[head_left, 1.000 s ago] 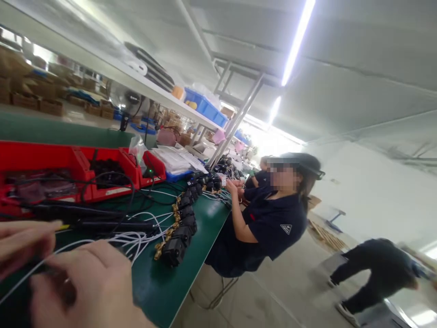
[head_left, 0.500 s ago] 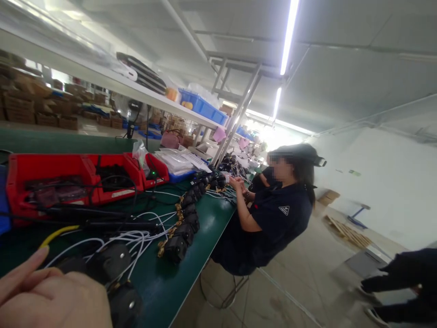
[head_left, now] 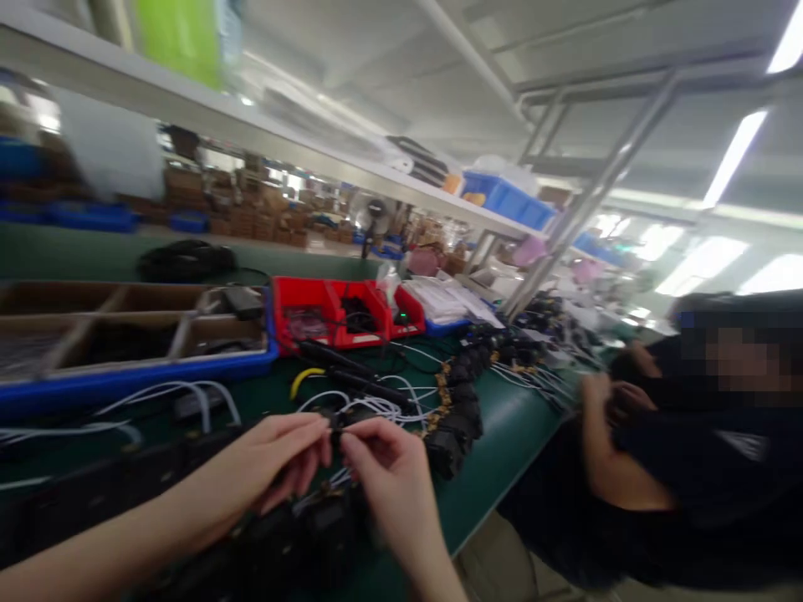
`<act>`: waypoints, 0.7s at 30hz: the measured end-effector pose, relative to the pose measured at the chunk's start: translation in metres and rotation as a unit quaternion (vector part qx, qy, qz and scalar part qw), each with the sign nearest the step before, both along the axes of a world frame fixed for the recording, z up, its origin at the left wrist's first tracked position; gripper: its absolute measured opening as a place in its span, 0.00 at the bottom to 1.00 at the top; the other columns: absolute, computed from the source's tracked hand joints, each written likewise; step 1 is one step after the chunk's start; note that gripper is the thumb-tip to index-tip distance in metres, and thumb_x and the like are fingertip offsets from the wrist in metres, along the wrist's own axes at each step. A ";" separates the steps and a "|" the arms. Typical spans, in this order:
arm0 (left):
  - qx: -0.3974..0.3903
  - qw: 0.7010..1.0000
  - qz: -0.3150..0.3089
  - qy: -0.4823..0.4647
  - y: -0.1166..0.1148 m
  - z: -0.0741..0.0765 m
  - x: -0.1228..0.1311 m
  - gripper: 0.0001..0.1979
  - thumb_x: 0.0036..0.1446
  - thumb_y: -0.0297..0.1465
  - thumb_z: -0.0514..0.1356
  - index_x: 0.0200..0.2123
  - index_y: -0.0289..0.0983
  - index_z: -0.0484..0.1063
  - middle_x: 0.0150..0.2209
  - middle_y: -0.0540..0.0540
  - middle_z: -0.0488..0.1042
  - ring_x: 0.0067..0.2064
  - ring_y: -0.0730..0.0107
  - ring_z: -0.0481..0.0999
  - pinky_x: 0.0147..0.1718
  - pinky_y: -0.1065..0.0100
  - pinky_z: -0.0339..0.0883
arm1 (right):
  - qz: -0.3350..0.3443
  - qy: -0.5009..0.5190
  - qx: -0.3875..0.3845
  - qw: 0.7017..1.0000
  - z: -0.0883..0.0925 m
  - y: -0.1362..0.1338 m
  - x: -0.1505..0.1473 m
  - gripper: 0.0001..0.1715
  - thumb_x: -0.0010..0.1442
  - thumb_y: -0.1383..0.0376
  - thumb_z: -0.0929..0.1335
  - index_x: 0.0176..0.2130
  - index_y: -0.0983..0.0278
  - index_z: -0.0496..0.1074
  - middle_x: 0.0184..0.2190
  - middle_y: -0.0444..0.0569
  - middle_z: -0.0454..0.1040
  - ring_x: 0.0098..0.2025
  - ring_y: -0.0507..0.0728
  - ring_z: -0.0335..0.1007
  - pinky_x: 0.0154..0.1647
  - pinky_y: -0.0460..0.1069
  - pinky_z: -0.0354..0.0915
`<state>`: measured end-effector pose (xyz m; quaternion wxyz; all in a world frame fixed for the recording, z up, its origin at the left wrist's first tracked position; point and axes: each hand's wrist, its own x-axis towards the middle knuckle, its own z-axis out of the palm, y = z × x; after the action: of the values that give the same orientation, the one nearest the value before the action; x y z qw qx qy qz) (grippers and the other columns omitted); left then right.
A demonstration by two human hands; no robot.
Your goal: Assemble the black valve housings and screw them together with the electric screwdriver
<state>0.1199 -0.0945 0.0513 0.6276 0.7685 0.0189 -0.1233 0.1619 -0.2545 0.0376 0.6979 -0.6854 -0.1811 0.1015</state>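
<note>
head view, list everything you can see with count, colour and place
workbench: one, green, across frame
divided tray: one, blue-rimmed, bench left
bins: about three, red, mid bench
valve bodies: a row, black and brass, bench centre-right
wires: many, white, bench centre
crate: one, blue, on overhead shelf
co-worker: one, dark clothes, right
small dark part: one, dark, between the fingertips
left hand: one, pinching the part
right hand: one, pinching it too

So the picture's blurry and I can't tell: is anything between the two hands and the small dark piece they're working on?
Nothing visible. The left hand and right hand both pinch the small dark piece at their fingertips.
</note>
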 end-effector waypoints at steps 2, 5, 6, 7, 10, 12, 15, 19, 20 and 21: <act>-0.008 1.000 0.026 0.013 0.005 0.000 -0.011 0.26 0.55 0.56 0.53 0.30 0.36 0.66 0.20 0.53 0.66 0.15 0.80 0.55 0.14 0.73 0.44 | 0.041 0.066 0.013 0.997 -0.010 0.001 0.006 0.13 0.53 0.57 0.73 0.31 0.65 0.76 0.23 0.44 0.74 0.25 0.50 0.68 0.26 0.43 0.64; 0.024 0.999 0.021 -0.008 0.010 0.000 -0.014 0.17 0.57 0.46 0.57 0.32 0.36 0.67 0.21 0.54 0.67 0.18 0.79 0.59 0.16 0.75 0.50 | 0.074 0.102 0.023 0.992 -0.022 0.005 0.006 0.18 0.52 0.53 0.75 0.31 0.65 0.76 0.23 0.44 0.73 0.25 0.48 0.67 0.27 0.42 0.63; 0.036 0.999 0.026 -0.018 0.012 0.000 -0.014 0.15 0.58 0.44 0.57 0.32 0.36 0.67 0.21 0.55 0.67 0.18 0.79 0.60 0.16 0.75 0.51 | 0.083 0.108 0.019 0.991 -0.024 0.006 0.004 0.18 0.52 0.52 0.76 0.31 0.65 0.77 0.23 0.44 0.73 0.25 0.48 0.67 0.27 0.41 0.64; 0.042 0.998 0.029 -0.023 0.014 -0.001 -0.015 0.14 0.59 0.42 0.56 0.32 0.36 0.67 0.20 0.55 0.67 0.18 0.79 0.61 0.16 0.76 0.51 | 0.090 0.112 0.015 0.990 -0.025 0.008 0.002 0.19 0.52 0.52 0.76 0.31 0.65 0.77 0.23 0.44 0.74 0.25 0.48 0.67 0.28 0.41 0.64; -0.004 1.000 0.005 -0.009 0.024 -0.006 -0.021 0.16 0.60 0.43 0.56 0.30 0.36 0.66 0.19 0.55 0.66 0.16 0.80 0.58 0.14 0.75 0.49 | 0.097 0.127 0.024 0.987 -0.024 0.015 -0.003 0.17 0.51 0.53 0.77 0.34 0.64 0.79 0.25 0.45 0.76 0.27 0.48 0.69 0.29 0.41 0.66; -0.076 0.997 -0.016 0.009 0.029 -0.010 -0.025 0.19 0.58 0.47 0.58 0.30 0.36 0.65 0.19 0.55 0.67 0.15 0.81 0.56 0.13 0.75 0.45 | 0.114 0.146 0.052 0.981 -0.024 0.021 -0.005 0.17 0.48 0.56 0.79 0.37 0.62 0.81 0.28 0.46 0.78 0.28 0.49 0.70 0.30 0.42 0.68; -0.166 0.985 -0.028 0.029 0.037 -0.016 -0.028 0.24 0.55 0.53 0.59 0.32 0.36 0.63 0.20 0.55 0.67 0.14 0.83 0.53 0.14 0.75 0.41 | 0.124 0.140 0.087 0.978 -0.027 0.030 -0.006 0.15 0.46 0.60 0.80 0.36 0.60 0.82 0.30 0.47 0.79 0.29 0.50 0.72 0.29 0.43 0.70; -0.085 0.996 -0.030 0.007 0.059 -0.014 -0.021 0.24 0.57 0.54 0.56 0.34 0.36 0.66 0.19 0.55 0.65 0.15 0.80 0.54 0.16 0.73 0.45 | 0.078 0.056 0.078 0.992 -0.034 0.036 -0.003 0.12 0.48 0.63 0.78 0.35 0.61 0.81 0.36 0.48 0.79 0.37 0.54 0.76 0.35 0.44 0.73; -0.027 0.999 -0.023 -0.014 0.069 -0.013 -0.016 0.23 0.59 0.52 0.55 0.35 0.36 0.68 0.19 0.55 0.65 0.17 0.78 0.56 0.17 0.73 0.47 | 0.069 0.046 0.060 0.995 -0.036 0.037 0.000 0.12 0.49 0.62 0.78 0.36 0.62 0.81 0.37 0.49 0.79 0.38 0.55 0.77 0.38 0.46 0.74; 0.042 0.998 -0.015 -0.042 0.080 -0.012 -0.011 0.21 0.60 0.49 0.56 0.35 0.36 0.70 0.19 0.55 0.64 0.19 0.77 0.59 0.20 0.73 0.50 | 0.064 0.038 0.035 0.997 -0.037 0.037 0.002 0.13 0.49 0.62 0.77 0.37 0.63 0.79 0.38 0.50 0.80 0.40 0.56 0.78 0.40 0.47 0.75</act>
<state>0.1090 -0.0145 0.0392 0.5929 0.7991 -0.0143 -0.0991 0.1641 -0.2171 0.0004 0.7200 -0.6430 -0.2019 0.1653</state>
